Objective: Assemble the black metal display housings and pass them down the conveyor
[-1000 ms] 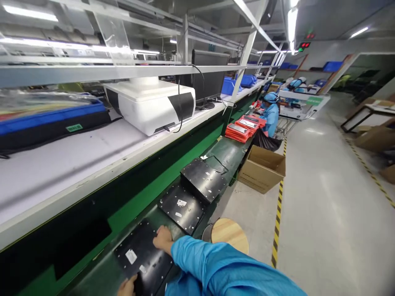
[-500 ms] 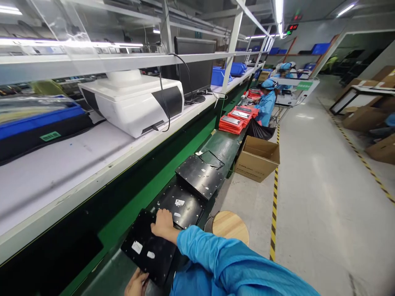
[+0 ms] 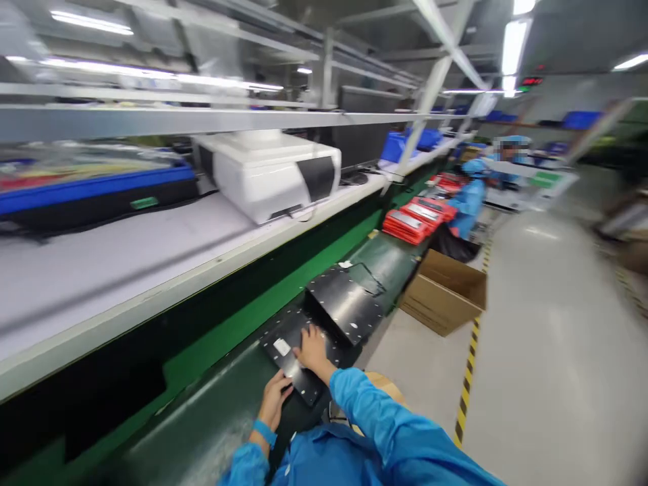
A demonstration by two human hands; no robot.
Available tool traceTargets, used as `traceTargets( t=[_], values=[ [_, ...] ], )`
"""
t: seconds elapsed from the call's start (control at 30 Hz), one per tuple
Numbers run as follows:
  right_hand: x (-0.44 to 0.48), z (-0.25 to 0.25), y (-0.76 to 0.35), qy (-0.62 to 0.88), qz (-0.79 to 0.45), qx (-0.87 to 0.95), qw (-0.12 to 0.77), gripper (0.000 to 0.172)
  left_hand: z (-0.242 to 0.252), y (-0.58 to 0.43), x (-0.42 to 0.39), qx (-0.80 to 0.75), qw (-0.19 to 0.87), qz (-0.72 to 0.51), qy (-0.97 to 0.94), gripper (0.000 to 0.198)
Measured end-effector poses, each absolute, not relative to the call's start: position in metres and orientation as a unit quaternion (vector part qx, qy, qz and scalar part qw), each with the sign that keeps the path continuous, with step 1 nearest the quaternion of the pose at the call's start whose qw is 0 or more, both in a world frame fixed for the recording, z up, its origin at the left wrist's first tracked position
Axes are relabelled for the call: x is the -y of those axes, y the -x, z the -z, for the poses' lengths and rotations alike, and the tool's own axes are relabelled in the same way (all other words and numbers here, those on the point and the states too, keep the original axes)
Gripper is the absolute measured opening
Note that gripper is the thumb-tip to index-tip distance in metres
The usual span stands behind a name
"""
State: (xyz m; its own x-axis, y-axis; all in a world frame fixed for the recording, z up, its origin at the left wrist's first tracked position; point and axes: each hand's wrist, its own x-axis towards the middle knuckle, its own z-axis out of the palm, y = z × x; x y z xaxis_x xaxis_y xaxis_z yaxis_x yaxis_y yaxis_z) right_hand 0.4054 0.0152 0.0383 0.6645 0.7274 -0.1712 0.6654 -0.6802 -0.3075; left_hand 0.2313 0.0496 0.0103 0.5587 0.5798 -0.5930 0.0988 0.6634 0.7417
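Note:
A flat black panel (image 3: 289,363) with a white label and small bright dots along its edges lies on the green bench, close in front of me. My right hand (image 3: 312,349) rests on its top with the fingers spread. At the near left edge, my left hand (image 3: 274,399) has its fingertips on the panel and seems to pinch it; the thumb's hold is partly hidden. Just beyond, another black panel (image 3: 345,302) sits slightly higher, its side overlapping the pile. Motion blurs the picture somewhat.
Along the bench (image 3: 212,405) lie red packs (image 3: 408,226), with a co-worker in blue (image 3: 466,199) beside them. An open cardboard box (image 3: 440,297) stands right of the bench. A wooden stool (image 3: 387,386) is partly behind my arm. A shelf with a white machine (image 3: 273,175) runs along the left.
The nearest black panel has moved away from me, onto or against the middle one. My right hand has gone from its far edge to flat on top, and my left hand has followed forward. The view has turned left.

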Motion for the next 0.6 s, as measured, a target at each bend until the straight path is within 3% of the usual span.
traceTargets(
  t=[0.17,0.3,0.4,0.47,0.53,0.6],
  values=[
    [-0.019,-0.023,-0.410,0.884,-0.101,0.453,0.052,0.075,-0.026,-0.249,-0.054,-0.337,0.844,-0.162,-0.383,0.065],
    [-0.043,-0.008,-0.417,0.871,-0.057,0.487,0.041,0.077,-0.028,-0.220,-0.083,-0.434,0.771,-0.199,-0.422,0.053],
    [-0.067,0.004,-0.408,0.830,-0.035,0.548,0.099,0.076,-0.030,-0.149,-0.095,-0.518,0.689,-0.304,-0.405,0.037],
    [-0.090,0.007,-0.380,0.783,-0.072,0.596,0.162,0.070,-0.034,-0.078,-0.093,-0.583,0.575,-0.394,-0.418,0.027],
    [-0.115,0.007,-0.326,0.737,-0.187,0.613,0.216,0.058,-0.038,0.001,-0.083,-0.685,0.364,-0.454,-0.438,0.026],
    [-0.136,0.005,-0.252,0.695,-0.361,0.578,0.230,0.042,-0.040,0.072,-0.069,-0.807,0.193,-0.406,-0.383,0.031]
  ],
)
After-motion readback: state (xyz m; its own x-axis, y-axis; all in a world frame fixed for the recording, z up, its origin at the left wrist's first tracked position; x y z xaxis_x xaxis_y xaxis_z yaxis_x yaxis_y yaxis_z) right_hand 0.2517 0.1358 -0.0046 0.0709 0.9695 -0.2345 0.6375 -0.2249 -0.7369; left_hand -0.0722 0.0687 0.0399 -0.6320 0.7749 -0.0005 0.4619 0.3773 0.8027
